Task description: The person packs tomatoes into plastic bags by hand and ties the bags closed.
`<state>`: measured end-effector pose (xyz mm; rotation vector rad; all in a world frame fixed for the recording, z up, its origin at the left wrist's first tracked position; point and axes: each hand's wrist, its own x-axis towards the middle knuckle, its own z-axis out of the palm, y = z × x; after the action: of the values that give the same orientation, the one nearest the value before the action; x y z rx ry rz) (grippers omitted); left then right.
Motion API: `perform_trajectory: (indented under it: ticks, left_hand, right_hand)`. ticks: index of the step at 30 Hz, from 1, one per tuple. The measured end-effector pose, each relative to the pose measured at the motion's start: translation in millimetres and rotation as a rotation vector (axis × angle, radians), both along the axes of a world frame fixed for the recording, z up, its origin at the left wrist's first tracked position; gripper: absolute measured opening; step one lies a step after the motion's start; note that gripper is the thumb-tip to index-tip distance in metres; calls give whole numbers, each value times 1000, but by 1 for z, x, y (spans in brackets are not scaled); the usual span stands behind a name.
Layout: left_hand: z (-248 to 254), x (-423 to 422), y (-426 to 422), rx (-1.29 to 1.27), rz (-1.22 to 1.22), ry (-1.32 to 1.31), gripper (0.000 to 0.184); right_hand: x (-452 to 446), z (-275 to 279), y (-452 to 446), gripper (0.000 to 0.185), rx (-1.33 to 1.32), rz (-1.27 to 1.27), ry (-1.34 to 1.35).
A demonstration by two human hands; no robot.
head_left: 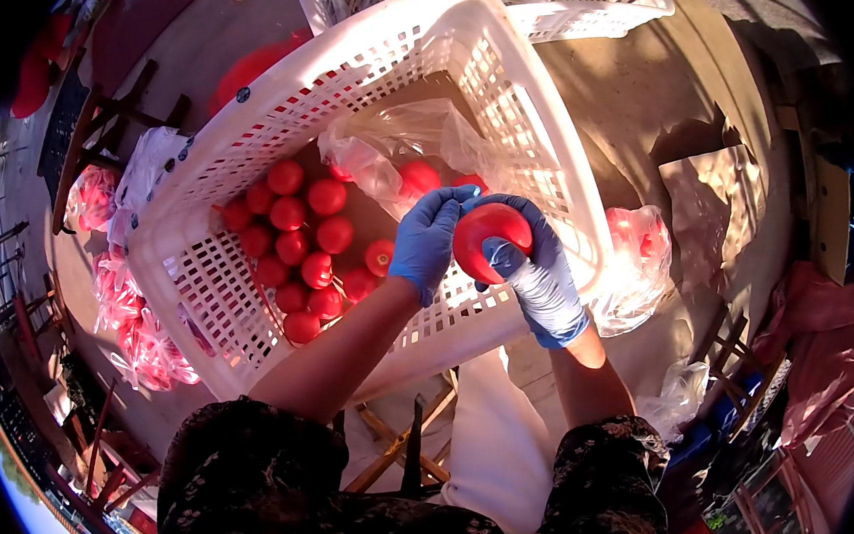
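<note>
Both my hands wear blue gloves and are over a white slatted plastic crate. My right hand is wrapped round a large red tomato, with the thumb across its front. Close beside it, my left hand has its fingertips pinched together; what they hold, if anything, is hidden. Several red tomatoes lie loose on the crate's floor, left of my hands. Beyond the hands, a clear plastic bag spreads inside the crate, with more tomatoes by it.
Filled clear bags with red contents sit left of the crate, and another bag stands to its right. A second white crate holding plastic-wrapped goods is at the far side. A wooden stand shows below the crate.
</note>
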<state>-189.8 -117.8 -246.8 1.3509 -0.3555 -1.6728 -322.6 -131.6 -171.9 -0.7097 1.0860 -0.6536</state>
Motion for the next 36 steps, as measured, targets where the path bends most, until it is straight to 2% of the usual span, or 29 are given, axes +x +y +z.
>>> perform_trajectory:
  ticks: [1,2,4,5,6,8,10,11,12,14,17,20,23,26,27,30,31,32,33,34,35,36]
  left_hand:
    - [-13,12,9,-76,-30,-170,18]
    - [-44,27,15,-186,-14,-486,18]
    - [-41,62,6,-123,147,-784,50]
    - [-33,76,-2,-121,209,-929,59]
    - [-31,85,-9,-45,209,-1064,64]
    - [-51,93,-24,-32,288,-1236,70]
    - [-71,110,-34,82,135,-741,61]
    - [-84,118,-36,123,58,-492,56]
    - [-107,123,-32,203,52,-457,30]
    - [-115,124,-13,-11,271,-208,20]
    - [-95,138,8,200,225,-48,24]
    - [-87,152,19,185,159,-36,28]
    - [-86,173,20,167,38,-78,34]
    - [-95,223,23,8,156,68,35]
    - [-73,229,20,43,261,6,35]
    - [-100,257,26,59,32,-296,34]
    - [-132,255,32,-120,-148,-595,37]
    - [-122,241,30,-134,-298,-676,43]
    - [-120,225,31,-287,-422,-961,47]
    - [-120,212,32,-448,-543,-1242,50]
    - [-115,204,29,-342,-725,-1224,61]
    - [-111,198,26,-294,-837,-1305,60]
  right_hand:
    - [1,14,-14,55,116,45,-277]
    - [6,24,-24,50,118,44,-322]
    - [23,28,-47,50,-33,-83,-288]
    - [30,27,-63,51,-176,-26,-137]
    - [37,25,-82,52,-329,35,13]
    - [55,11,-111,51,-239,240,96]
    - [74,-34,-133,52,44,440,83]
    - [87,-52,-131,52,192,423,166]
    - [98,-73,-128,53,339,398,247]
    - [101,-132,-122,52,362,442,567]
    - [96,-147,-124,55,191,723,986]
    - [78,-177,-120,58,-16,734,1015]
    - [81,-203,-115,58,-131,696,1257]
    - [96,-193,-124,49,-230,922,1386]
    - [109,-176,-126,43,-388,908,1345]
    - [135,-113,-108,29,-901,876,1192]
    - [144,-101,-94,26,-1118,878,1124]
    - [152,-93,-72,22,-1077,944,925]
    - [161,-84,-52,19,-1034,1000,731]
    - [165,-91,-31,19,-880,1198,581]
    - [169,-93,-12,17,-905,1381,597]
    - [169,-112,6,16,-950,1514,626]
